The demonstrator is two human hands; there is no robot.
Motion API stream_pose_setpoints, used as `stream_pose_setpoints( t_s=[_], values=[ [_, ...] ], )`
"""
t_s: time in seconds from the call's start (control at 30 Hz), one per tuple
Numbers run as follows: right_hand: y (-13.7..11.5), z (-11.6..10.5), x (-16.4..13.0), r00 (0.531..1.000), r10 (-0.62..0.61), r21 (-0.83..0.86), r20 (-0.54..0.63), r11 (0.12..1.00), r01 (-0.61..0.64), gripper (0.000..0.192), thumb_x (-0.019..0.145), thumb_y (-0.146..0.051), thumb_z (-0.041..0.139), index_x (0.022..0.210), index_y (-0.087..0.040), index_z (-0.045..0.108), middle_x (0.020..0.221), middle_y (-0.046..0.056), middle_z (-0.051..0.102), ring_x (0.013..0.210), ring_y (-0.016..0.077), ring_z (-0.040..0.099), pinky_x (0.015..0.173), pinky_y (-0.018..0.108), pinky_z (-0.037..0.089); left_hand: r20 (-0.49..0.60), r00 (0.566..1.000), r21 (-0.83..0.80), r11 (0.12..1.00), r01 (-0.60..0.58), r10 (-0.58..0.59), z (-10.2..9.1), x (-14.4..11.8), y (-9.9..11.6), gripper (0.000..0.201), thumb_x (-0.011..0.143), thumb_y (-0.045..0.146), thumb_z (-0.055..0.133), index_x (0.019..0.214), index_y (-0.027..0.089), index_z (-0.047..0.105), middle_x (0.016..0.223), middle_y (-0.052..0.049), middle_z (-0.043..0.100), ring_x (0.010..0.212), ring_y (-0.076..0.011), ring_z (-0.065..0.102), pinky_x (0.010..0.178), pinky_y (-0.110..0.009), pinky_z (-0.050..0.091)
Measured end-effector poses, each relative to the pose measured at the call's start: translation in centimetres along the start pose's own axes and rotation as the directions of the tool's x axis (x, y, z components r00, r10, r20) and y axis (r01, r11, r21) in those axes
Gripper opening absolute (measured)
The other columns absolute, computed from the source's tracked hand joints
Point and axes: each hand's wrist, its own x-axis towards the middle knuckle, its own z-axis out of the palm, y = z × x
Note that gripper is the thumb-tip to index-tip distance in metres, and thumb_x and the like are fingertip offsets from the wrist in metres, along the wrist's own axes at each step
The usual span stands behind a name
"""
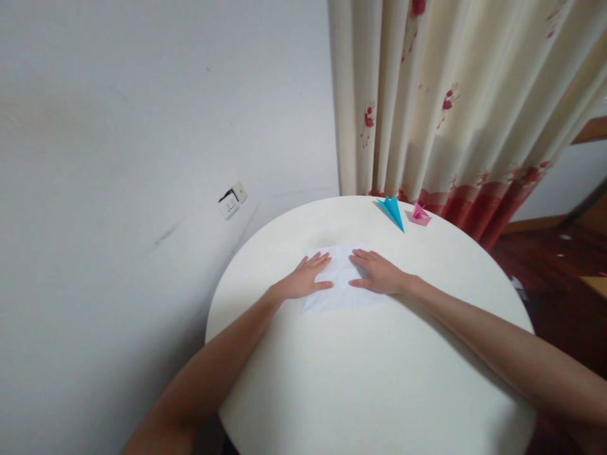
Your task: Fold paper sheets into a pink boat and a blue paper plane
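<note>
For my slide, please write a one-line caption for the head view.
Left hand and right hand press flat on white paper on a round table, beside blue and pink folded pieces.

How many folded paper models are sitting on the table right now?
2. A blue paper plane and a pink folded piece lie side by side at the table's far edge by the curtain. The white sheet under both hands lies flat.
</note>
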Motion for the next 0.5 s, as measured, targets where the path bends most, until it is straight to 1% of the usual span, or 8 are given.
stream_pose_setpoints(
  t_s=[0.17,0.33,0.5],
  values=[
    [-0.21,-0.26,-0.03,1.0,0.005,-0.014,-0.008,1.0,-0.005,0.081,0.089,-0.064,0.056,0.148,-0.01,0.045,0.157,0.023,0.035,0.145,0.0346,0.034,0.119,0.05,0.026,-0.01,1.0,0.003,1.0,-0.001,0.001,-0.14,-0.02,0.01,0.078,0.095,0.067,0.044,0.158,0.024,0.023,0.166,-0.009,0.014,0.154,-0.0264,0.01,0.123,-0.048,0.005],
    [-0.48,-0.69,-0.07,1.0,-0.006,-0.034,-0.019,0.999,0.005,0.077,0.089,-0.06,0.06,0.145,-0.008,0.05,0.154,0.024,0.04,0.143,0.0352,0.039,0.117,0.049,0.031,-0.028,0.999,-0.005,1.0,-0.021,0.021,0.0,0.02,-0.32,0.075,0.094,0.066,0.047,0.156,0.027,0.029,0.166,-0.008,0.016,0.154,-0.027,0.013,0.123,-0.048,0.008],
    [-0.46,-0.83,-0.01,0.998,-0.012,-0.021,-0.06,1.0,0.011,0.071,0.086,-0.058,0.065,0.139,-0.011,0.057,0.15,0.022,0.047,0.138,0.0345,0.046,0.115,0.048,0.035,-0.083,0.995,-0.025,0.998,-0.064,0.062,0.27,0.15,-0.78,0.07,0.093,0.063,0.052,0.153,0.028,0.038,0.163,-0.006,0.025,0.152,-0.026,0.019,0.123,-0.043,0.014]
  ],
)
